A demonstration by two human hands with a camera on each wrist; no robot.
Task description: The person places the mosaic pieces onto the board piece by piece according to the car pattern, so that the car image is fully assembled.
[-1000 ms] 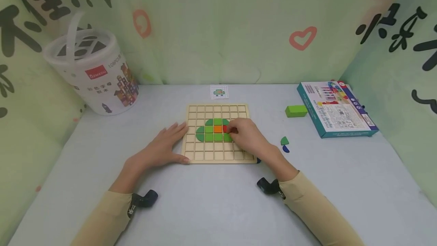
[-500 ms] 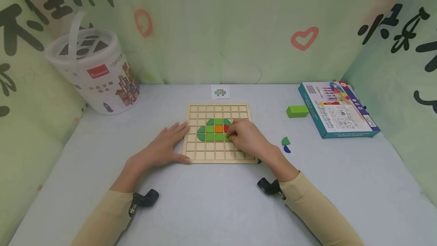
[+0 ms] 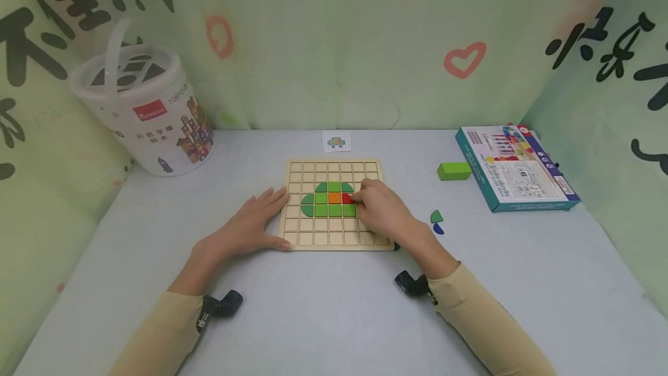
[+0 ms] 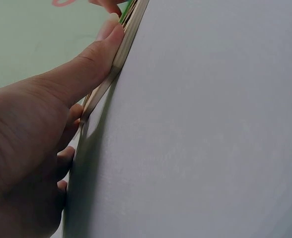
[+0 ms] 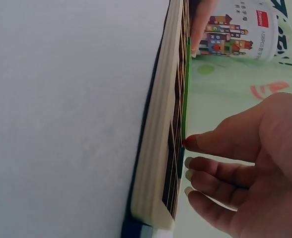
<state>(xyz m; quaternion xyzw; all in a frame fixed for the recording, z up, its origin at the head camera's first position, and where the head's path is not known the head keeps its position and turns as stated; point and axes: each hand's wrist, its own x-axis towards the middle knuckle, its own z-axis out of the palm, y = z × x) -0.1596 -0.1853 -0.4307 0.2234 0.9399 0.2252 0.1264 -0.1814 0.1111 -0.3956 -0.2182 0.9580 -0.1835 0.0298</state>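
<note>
The fingers (image 5: 198, 143) of the right hand (image 3: 386, 209) are being kept bent but not closed around anything; by one tip, a red square tile (image 3: 346, 198) is being touched, while the others are being held just above the board surface. The tile is being seated in a cell right of the middle of a pale wooden grid board (image 3: 320, 239); no long axis is being shown by its square outline, and its sides are being lined up with the grid.

Directly left of it, an orange square tile (image 3: 334, 198) is being bordered by light green square tiles (image 3: 327, 210) and dark green rounded pieces (image 3: 307, 205). The pattern's long axis is being run from left to right, a rounded end being pointed left; its right end is being partly covered by the hand.

The board's left edge is being steadied by the left hand (image 3: 250, 222), with its fingers being laid out straight and its thumb being rested at the near corner.

Farther out, a dark green rounded piece (image 3: 436, 216) and a blue curved piece (image 3: 438, 228) are being left on the white worktop (image 3: 323, 312), near a light green rectangular block (image 3: 454, 171), whose long axis is being set roughly left to right. Behind the board, a small printed card (image 3: 336, 141) is being laid flat.
</note>
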